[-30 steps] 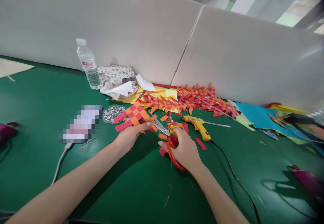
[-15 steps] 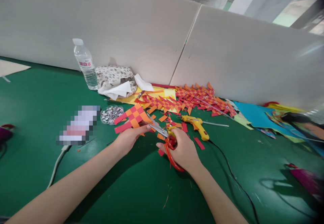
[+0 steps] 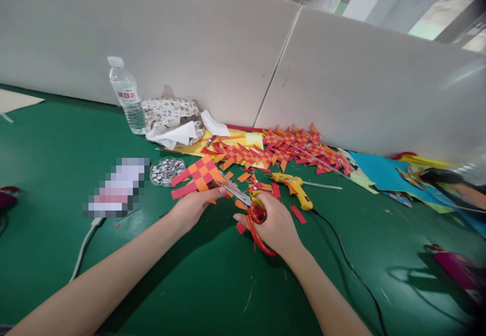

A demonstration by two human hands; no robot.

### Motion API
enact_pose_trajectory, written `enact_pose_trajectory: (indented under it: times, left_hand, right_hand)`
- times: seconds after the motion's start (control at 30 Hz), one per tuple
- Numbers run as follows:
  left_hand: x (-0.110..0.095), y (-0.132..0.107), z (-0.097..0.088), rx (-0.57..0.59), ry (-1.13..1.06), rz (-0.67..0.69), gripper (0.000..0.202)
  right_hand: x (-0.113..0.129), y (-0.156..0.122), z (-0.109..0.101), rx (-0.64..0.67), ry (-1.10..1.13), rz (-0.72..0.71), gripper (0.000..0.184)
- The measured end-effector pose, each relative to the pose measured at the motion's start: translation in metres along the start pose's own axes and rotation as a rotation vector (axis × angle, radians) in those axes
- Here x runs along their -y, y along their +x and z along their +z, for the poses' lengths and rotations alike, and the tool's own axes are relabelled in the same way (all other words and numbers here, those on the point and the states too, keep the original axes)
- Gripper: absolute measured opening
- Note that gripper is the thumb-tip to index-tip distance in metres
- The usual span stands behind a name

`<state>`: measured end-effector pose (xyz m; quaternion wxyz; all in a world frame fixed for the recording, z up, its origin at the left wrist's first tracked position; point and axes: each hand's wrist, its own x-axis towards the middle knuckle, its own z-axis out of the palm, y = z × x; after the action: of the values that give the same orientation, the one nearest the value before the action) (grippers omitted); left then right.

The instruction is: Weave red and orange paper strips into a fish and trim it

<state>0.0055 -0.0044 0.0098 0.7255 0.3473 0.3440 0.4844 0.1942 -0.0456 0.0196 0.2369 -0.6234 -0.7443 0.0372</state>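
Observation:
Pinched in my left hand (image 3: 193, 208) is a woven paper fish (image 3: 203, 175) in a red and orange check, its strips pointing left. My right hand (image 3: 279, 224) grips scissors (image 3: 262, 235) with red handles, fingers through the loops. Their blades reach left to the edge of the woven paper, close to my left thumb; whether they cut into it I cannot tell. Paper scraps (image 3: 243, 177) lie around and under the blades. A yellow glue gun (image 3: 301, 194) with a clear glue stick rests right of my right hand.
Finished checked paper fish (image 3: 296, 146) pile up against the white partition (image 3: 212, 47). A round dish of googly eyes (image 3: 167, 170), a blurred-out phone (image 3: 119, 186), a water bottle (image 3: 129, 98) and a patterned tissue pouch (image 3: 170, 113) stand left. Blue paper (image 3: 379, 170) lies right.
Almost nothing differs. Both hands, the woven paper and the scissors keep their positions; the whole view has shifted very slightly.

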Motion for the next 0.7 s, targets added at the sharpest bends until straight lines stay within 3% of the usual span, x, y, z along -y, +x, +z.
enact_pose_trajectory:
  times: [0.37,0.7]
  left_hand:
    - [0.0014,0.0044,-0.0037,-0.071,-0.115,-0.073,0.017]
    - [-0.0028,0.0030,0.0035,-0.242,-0.122,0.024,0.032]
  right_hand:
    - [-0.0022,0.0009,0.0012,-0.026,-0.004,-0.029,0.045]
    - [-0.0007,0.0016,0.0005,-0.053,0.027,-0.026,0.043]
